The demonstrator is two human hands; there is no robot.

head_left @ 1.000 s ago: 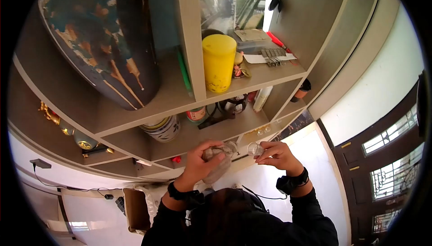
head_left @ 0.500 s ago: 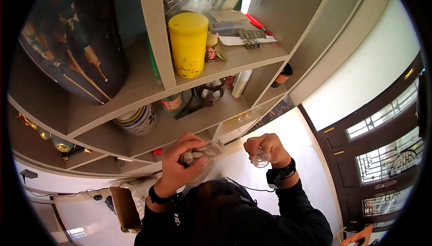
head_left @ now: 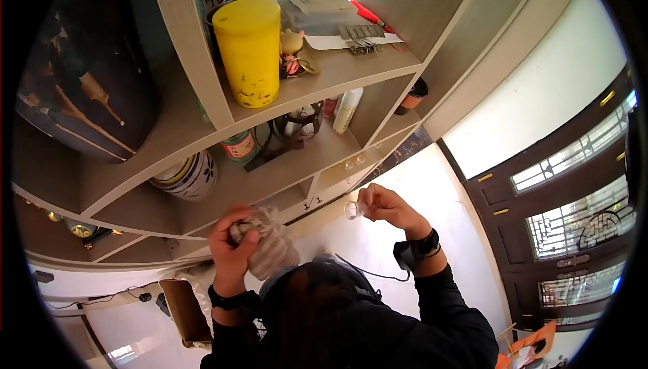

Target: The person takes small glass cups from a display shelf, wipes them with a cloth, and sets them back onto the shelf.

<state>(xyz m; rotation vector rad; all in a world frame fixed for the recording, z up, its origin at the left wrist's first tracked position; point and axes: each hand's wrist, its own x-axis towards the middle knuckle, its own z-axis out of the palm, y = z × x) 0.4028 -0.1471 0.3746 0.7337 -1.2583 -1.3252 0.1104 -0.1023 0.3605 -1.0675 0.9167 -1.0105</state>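
Note:
A crumpled grey-beige cloth (head_left: 275, 246) with a striped look is gripped in my left hand (head_left: 231, 247), its fingers and thumb closed round the bunched upper part. The rest of it hangs down toward my body. Off to the right, the fingers of my right hand (head_left: 391, 210) pinch a small clear drinking glass (head_left: 351, 210) by its base, with the mouth turned left. Both hands are in the air in front of the shelf unit (head_left: 283, 183), and the cloth and the glass are apart.
The shelves hold a yellow canister (head_left: 250, 51), a large dark vase (head_left: 74, 78), a patterned pot (head_left: 192, 176), a white spray can (head_left: 347, 110) and small glasses (head_left: 354, 162). A lined bin (head_left: 185, 311) stands at lower left. A dark door (head_left: 520, 220) is at right.
My left hand has moved left and down with the cloth, which now hangs more spread out. My right hand has moved left and up, tilting the glass's mouth leftward. The view has shifted slightly.

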